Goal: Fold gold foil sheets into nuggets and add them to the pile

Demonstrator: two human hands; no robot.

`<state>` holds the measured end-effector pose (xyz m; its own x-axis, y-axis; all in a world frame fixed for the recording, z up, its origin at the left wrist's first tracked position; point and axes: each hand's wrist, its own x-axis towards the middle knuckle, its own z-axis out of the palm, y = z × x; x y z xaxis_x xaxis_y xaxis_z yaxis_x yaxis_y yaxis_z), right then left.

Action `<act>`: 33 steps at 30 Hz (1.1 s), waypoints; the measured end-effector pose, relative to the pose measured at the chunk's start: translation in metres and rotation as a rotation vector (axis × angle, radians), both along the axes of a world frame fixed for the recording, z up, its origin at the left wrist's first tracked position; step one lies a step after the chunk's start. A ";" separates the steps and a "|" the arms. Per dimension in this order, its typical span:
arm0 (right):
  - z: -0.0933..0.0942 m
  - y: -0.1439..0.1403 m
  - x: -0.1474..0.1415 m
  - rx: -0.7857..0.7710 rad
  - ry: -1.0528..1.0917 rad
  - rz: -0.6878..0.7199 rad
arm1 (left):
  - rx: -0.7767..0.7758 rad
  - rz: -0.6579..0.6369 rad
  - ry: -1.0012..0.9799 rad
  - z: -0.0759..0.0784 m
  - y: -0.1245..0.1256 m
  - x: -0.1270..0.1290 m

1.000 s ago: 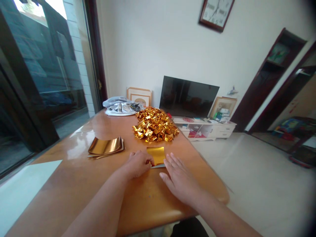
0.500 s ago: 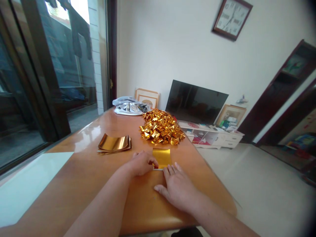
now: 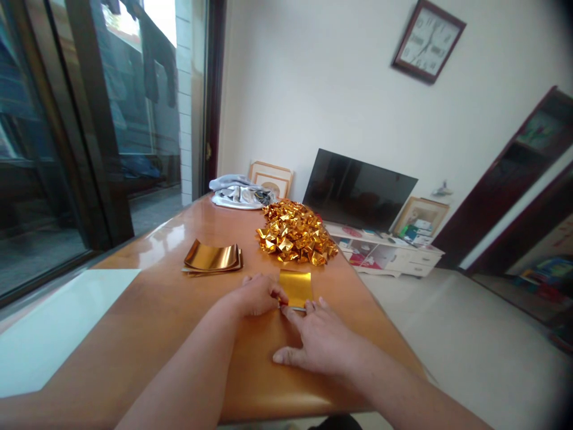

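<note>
A sheet of gold foil paper (image 3: 296,288) lies on the wooden table, its near edge folded into a narrow pale strip. My left hand (image 3: 262,295) pinches the near left corner of that sheet, with fingers curled. Against the near edge rests my right hand (image 3: 320,334), its fingers stretched along the fold and its thumb spread out on the table. Left of the hands is a stack of gold foil sheets (image 3: 212,258), slightly curled. Beyond the sheet sits a large heap of folded gold foil pieces (image 3: 295,233).
The table (image 3: 147,334) carries a folded pale cloth bundle (image 3: 239,192) at its far end and a pale sheet (image 3: 67,322) along its left side. A television (image 3: 358,188) and a white cabinet (image 3: 398,260) stand beyond. A glass door is at the left.
My right index finger has slid left along the near edge to the left hand's fingertips, and the right thumb has shifted slightly nearer. The camera view has tilted a little.
</note>
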<state>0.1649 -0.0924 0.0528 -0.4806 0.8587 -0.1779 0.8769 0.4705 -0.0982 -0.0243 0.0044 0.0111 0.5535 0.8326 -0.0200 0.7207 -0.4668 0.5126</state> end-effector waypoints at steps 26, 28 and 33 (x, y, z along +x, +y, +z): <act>-0.027 -0.014 0.022 0.141 0.070 -0.215 | 0.032 0.068 -0.025 0.000 -0.003 0.005; -0.029 -0.015 0.028 0.158 0.067 -0.247 | 0.031 0.064 -0.024 0.000 -0.003 0.005; -0.030 -0.019 0.043 0.173 0.058 -0.259 | 0.041 0.041 -0.036 -0.002 0.000 0.003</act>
